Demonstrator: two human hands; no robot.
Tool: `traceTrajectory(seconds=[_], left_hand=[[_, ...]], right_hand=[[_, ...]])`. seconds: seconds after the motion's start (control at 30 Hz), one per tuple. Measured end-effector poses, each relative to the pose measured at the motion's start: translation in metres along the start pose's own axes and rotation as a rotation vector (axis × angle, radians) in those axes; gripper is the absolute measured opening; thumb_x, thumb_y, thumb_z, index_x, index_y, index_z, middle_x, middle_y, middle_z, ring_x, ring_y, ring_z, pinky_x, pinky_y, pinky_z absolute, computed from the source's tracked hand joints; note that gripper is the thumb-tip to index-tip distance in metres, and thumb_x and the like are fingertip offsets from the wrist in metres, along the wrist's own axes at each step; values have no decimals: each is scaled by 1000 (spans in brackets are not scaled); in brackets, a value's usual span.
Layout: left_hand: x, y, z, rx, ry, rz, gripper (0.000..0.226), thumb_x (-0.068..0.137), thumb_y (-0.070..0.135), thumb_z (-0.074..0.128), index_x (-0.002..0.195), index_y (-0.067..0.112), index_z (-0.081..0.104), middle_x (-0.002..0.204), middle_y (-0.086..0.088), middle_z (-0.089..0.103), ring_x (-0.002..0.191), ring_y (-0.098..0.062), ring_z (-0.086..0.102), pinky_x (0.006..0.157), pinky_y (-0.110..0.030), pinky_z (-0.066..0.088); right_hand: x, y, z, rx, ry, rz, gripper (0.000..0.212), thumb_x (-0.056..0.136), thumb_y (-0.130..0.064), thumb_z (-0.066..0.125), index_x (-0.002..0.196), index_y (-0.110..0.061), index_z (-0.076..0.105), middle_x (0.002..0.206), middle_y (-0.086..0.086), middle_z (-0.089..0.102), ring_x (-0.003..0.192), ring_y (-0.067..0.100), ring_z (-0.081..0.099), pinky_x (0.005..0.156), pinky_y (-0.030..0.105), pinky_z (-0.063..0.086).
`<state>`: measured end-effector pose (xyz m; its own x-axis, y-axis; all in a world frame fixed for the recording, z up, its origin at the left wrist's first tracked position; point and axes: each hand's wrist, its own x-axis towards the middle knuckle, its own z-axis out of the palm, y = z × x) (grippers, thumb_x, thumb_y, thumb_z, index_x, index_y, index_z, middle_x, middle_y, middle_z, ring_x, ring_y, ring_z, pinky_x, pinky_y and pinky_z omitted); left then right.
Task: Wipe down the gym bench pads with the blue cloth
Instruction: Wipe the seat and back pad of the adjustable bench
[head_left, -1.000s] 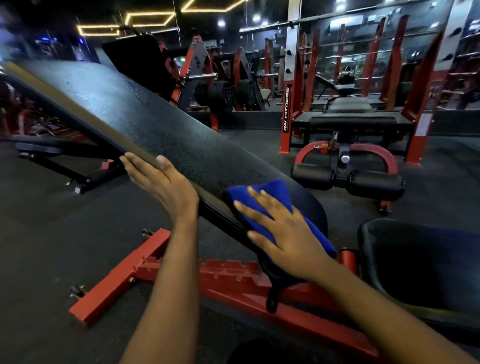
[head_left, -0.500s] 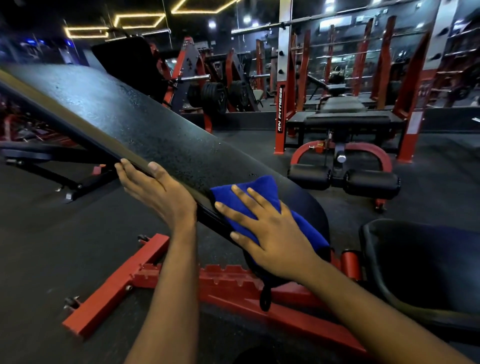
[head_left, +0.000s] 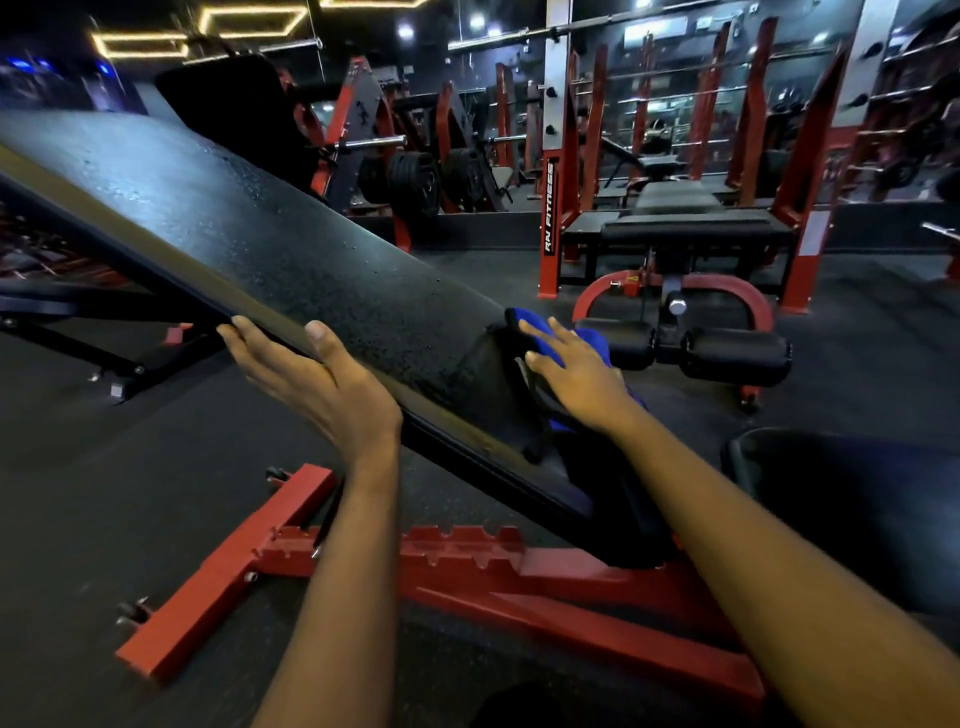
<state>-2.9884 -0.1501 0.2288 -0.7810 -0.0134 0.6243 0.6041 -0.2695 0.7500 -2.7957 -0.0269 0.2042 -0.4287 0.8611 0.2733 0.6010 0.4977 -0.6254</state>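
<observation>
**Two hands on an inclined gym bench pad, one pressing a blue cloth**

A long black back pad (head_left: 270, 244) slopes from the upper left down toward the lower right. Its surface looks like pebbled vinyl, matte and speckled with small pale droplets or flecks that catch the light. The near edge shows a thin dull tan band above a dark underside.

The left hand (head_left: 311, 379) rests on that near edge about midway along the pad. It is open: the fingers lie straight along the side of the pad, and the thumb sits up on the top face. It does not clasp anything.

The right hand (head_left: 576, 374) lies flat, fingers spread, on the blue cloth (head_left: 592, 338) at the far edge of the pad, toward its lower end. The cloth is soft, thick and bright blue, bunched under the palm, so only its folds show around the fingers and beyond the wrist. Just left of the cloth, a darker, smoother patch marks the pad.

Below the pad runs the red bench frame (head_left: 467, 577), made of square painted steel tube with a row of notched teeth along its top. A crossbar foot spreads to the lower left on the dark rubber floor (head_left: 104, 493).

To the right, the rounded edge of a black seat pad (head_left: 841, 509) enters the view. Beyond the hands stands another bench with two cylindrical black foam rollers (head_left: 696, 348) on a curved red bar. Red uprights, weight plates and glowing ceiling strips fill the dim background.
</observation>
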Motion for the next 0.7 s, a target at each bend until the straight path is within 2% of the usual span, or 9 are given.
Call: traceTrajectory(seconds=[0.13, 0.23, 0.33, 0.47, 0.57, 0.63, 0.7], left_hand=[[-2, -3, 3, -17, 15, 3, 60, 104, 32, 36, 153, 1, 23, 161, -17, 15, 149, -28, 14, 120, -45, 11], [-1, -5, 4, -1, 18, 15, 60, 104, 34, 36, 153, 2, 22, 161, -17, 15, 149, -28, 14, 120, -46, 12], [-2, -4, 4, 11, 24, 29, 60, 104, 32, 36, 153, 0, 23, 160, -19, 16, 148, -29, 16, 120, -44, 12], [-3, -3, 3, 15, 42, 34, 59, 104, 31, 36, 152, -1, 24, 160, -19, 18, 148, -29, 17, 121, -37, 12], [-4, -4, 2, 28, 43, 33, 59, 104, 30, 36, 152, -2, 23, 160, -20, 18, 148, -30, 17, 121, -41, 12], [-3, -3, 3, 38, 43, 39, 60, 103, 31, 36, 152, -2, 23, 159, -21, 18, 148, -31, 17, 121, -41, 11], [-4, -2, 3, 48, 35, 38, 61, 104, 31, 36, 152, -2, 21, 160, -21, 16, 148, -31, 16, 121, -39, 10]], right_hand=[[-38, 34, 4, 103, 48, 37, 46, 99, -49, 48, 142, -60, 34, 162, -21, 13, 150, 6, 6, 115, 59, 10], [-2, 51, 0, 134, 62, 58, 49, 96, -49, 53, 142, -58, 36, 163, -11, 20, 151, 14, 15, 119, 56, 14], [28, 62, 3, 178, 105, 181, 52, 95, -48, 54, 145, -45, 41, 162, 0, 28, 147, 21, 28, 120, 47, 20], [-1, 79, 8, 228, 170, 286, 52, 96, -49, 50, 147, -45, 39, 164, -4, 20, 149, 21, 22, 120, 50, 19], [-39, 104, 13, 350, 227, 355, 53, 97, -44, 51, 148, -38, 40, 163, 1, 25, 149, 20, 23, 121, 43, 20], [-42, 112, 16, 393, 223, 391, 60, 90, -50, 53, 148, -36, 43, 159, 5, 34, 146, 23, 31, 120, 44, 24], [-26, 108, 12, 330, 177, 451, 70, 80, -61, 48, 147, -45, 38, 157, 2, 36, 142, 27, 38, 118, 47, 27]])
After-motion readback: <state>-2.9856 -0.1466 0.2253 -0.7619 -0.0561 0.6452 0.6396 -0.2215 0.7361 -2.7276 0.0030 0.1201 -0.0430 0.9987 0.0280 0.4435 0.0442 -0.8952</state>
